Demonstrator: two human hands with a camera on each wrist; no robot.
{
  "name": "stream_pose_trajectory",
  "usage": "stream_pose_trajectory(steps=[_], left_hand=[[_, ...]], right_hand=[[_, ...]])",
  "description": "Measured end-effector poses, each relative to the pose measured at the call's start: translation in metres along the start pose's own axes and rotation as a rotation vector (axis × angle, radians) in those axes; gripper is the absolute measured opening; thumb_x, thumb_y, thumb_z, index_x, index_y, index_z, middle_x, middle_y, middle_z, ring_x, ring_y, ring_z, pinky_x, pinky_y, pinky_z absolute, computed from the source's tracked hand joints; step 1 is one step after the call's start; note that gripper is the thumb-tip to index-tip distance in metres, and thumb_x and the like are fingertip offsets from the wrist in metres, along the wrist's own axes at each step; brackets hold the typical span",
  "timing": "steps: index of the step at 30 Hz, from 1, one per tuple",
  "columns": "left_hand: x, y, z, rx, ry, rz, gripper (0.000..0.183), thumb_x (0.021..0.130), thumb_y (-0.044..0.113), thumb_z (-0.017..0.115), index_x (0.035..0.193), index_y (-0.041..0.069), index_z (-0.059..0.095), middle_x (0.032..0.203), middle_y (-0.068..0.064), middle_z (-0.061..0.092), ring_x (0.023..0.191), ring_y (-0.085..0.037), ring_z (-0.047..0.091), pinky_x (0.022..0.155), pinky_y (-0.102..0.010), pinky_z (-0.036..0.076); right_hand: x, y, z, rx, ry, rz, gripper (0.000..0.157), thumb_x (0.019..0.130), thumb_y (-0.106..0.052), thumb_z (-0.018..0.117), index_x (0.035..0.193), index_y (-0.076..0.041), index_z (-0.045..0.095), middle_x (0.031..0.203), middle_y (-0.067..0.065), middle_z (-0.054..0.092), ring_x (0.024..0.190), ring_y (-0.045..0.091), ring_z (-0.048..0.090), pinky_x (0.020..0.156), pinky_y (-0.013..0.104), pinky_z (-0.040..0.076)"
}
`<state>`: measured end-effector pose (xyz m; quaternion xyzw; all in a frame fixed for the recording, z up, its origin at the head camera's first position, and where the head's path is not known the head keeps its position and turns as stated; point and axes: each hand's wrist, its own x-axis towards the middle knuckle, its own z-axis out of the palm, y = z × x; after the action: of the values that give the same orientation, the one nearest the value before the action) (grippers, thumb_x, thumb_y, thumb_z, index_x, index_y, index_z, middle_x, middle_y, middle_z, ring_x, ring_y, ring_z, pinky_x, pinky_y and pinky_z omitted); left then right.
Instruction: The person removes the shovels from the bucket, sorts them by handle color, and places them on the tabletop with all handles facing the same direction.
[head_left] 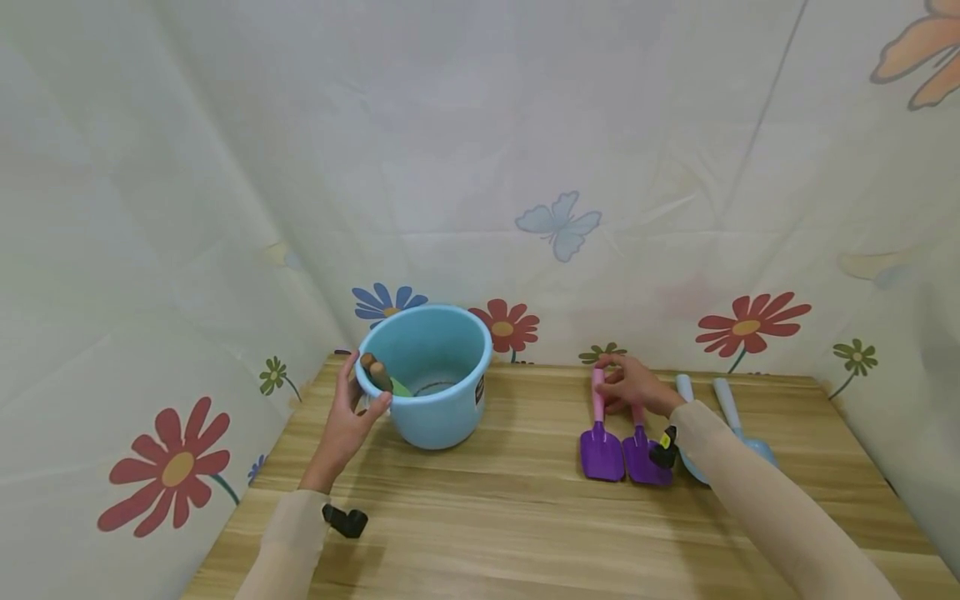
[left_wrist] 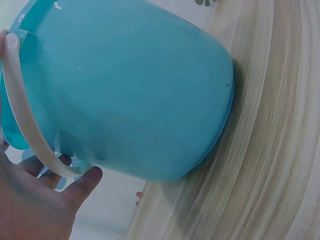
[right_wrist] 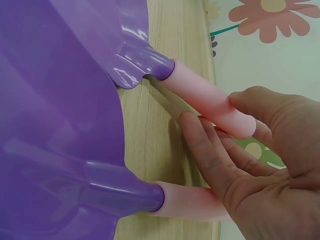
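Note:
A light blue bucket [head_left: 438, 421] stands at the back left of the table, its white carrying handle [left_wrist: 25, 110] hanging down the side. My left hand [head_left: 351, 425] grips the rim on the left, thumb in front. Inside the bucket lean tools with wooden handles [head_left: 380, 377], and a bit of green [head_left: 400, 388] shows beside them. To the right lie two purple shovels with pink handles. My right hand [head_left: 636, 387] pinches the end of the left shovel's handle [right_wrist: 205, 97] between thumb and fingers. Beneath that hand is the other purple shovel [head_left: 639, 458], its handle partly covered.
Right of the purple shovels lie two light blue shovels [head_left: 727, 402], partly hidden by my right forearm. A white cloth [head_left: 450, 167] printed with flowers and butterflies hangs behind and on both sides of the wooden table [head_left: 480, 533].

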<state>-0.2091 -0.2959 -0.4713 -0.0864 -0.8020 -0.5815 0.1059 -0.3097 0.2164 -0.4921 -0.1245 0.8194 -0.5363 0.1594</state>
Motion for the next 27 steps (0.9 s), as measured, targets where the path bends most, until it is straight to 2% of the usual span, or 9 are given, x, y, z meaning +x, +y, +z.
stream_pose_trajectory(steps=[7, 14, 18, 24, 27], left_hand=[[0.0002, 0.0002, 0.0003, 0.010, 0.004, -0.007, 0.087, 0.100, 0.031, 0.067, 0.163, 0.043, 0.007, 0.169, -0.015, 0.018, 0.154, -0.039, 0.020, 0.108, -0.077, 0.026], [0.0003, 0.0002, 0.0006, 0.004, 0.003, -0.008, 0.090, 0.100, 0.031, 0.067, 0.165, 0.033, 0.005, 0.169, -0.015, 0.017, 0.154, -0.039, 0.019, 0.108, -0.077, 0.026], [0.0004, -0.0001, 0.0006, 0.000, 0.001, -0.004, 0.090, 0.100, 0.031, 0.067, 0.165, 0.033, 0.005, 0.169, -0.015, 0.017, 0.154, -0.039, 0.019, 0.108, -0.077, 0.026], [0.0003, -0.0014, 0.0002, -0.003, -0.002, 0.001, 0.089, 0.100, 0.030, 0.067, 0.164, 0.039, 0.006, 0.169, -0.015, 0.017, 0.154, -0.038, 0.019, 0.108, -0.076, 0.027], [0.0006, -0.0016, 0.0002, -0.001, -0.002, 0.001, 0.089, 0.100, 0.030, 0.067, 0.164, 0.038, 0.006, 0.169, -0.015, 0.017, 0.154, -0.038, 0.019, 0.108, -0.076, 0.027]], right_hand=[[0.0003, -0.0005, 0.0010, -0.021, -0.015, 0.008, 0.053, 0.099, 0.005, 0.062, 0.147, 0.008, 0.039, 0.121, 0.036, 0.059, 0.088, 0.042, 0.073, 0.077, 0.052, 0.060], [-0.0009, -0.0005, 0.0021, -0.024, -0.035, 0.005, 0.055, 0.098, 0.006, 0.062, 0.147, 0.009, 0.037, 0.120, 0.036, 0.058, 0.089, 0.045, 0.072, 0.077, 0.053, 0.060], [-0.0016, -0.0011, 0.0021, -0.023, -0.046, -0.005, 0.056, 0.098, 0.006, 0.063, 0.147, 0.009, 0.035, 0.118, 0.035, 0.058, 0.089, 0.047, 0.071, 0.078, 0.054, 0.060], [-0.0017, -0.0010, 0.0021, -0.027, -0.046, -0.001, 0.057, 0.098, 0.005, 0.062, 0.148, 0.009, 0.035, 0.119, 0.036, 0.058, 0.089, 0.045, 0.071, 0.078, 0.053, 0.060], [-0.0017, -0.0008, 0.0014, -0.030, -0.043, -0.004, 0.056, 0.098, 0.006, 0.062, 0.148, 0.009, 0.035, 0.119, 0.035, 0.058, 0.088, 0.045, 0.072, 0.077, 0.053, 0.060]])
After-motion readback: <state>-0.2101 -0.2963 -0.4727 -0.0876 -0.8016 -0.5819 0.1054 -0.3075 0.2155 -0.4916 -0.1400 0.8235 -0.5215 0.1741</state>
